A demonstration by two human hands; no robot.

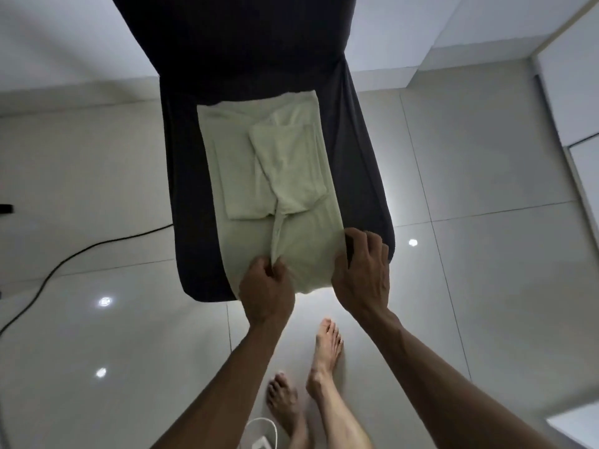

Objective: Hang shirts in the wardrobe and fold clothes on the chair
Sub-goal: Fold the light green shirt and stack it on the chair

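Garment: pale green cotton shirt [275,176] on dark fabric-covered chair [363,176], sleeves folded in.
Hands: left hand [265,286] and right hand [363,273] gripping near hem.
Left: final folds; wardrobe hanging unseen.

No text, label, brand, number or sign can be read anywhere in the head view.
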